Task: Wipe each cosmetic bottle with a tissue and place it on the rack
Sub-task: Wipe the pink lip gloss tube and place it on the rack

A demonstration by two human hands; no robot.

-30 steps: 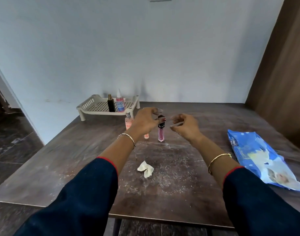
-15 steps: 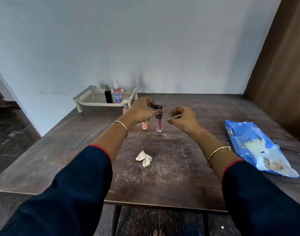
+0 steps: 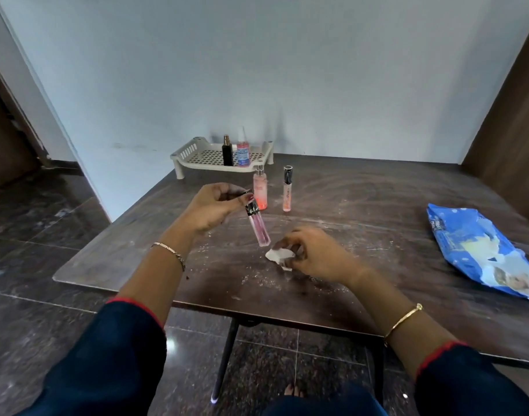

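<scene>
Head view is showing the left hand (image 3: 210, 207) pinching the slim, pink, clear-plastic gloss tube (image 3: 260, 231) by its black cap (image 3: 251, 209) above the middle of the dark wooden table (image 3: 377, 205), the right hand (image 3: 315, 254) pinching the crumpled white tissue (image 3: 278, 255); the tube is seeming light, rigid and slick, so the cap is suiting as a hold.

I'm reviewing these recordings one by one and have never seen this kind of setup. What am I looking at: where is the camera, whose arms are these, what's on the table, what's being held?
No machine here: a person works bare-handed, and one wide-angle camera worn on their head looks forward and down, so both arms reach in from the bottom edge. The left hand holds a pink tube by its black cap, tilted above the table. The right hand pinches a crumpled tissue on the table. Further back stand a pink spray bottle and a slim tube, and behind them a cream rack that holds a black bottle and a blue-labelled bottle. A blue wipes pack lies at the right.
</scene>
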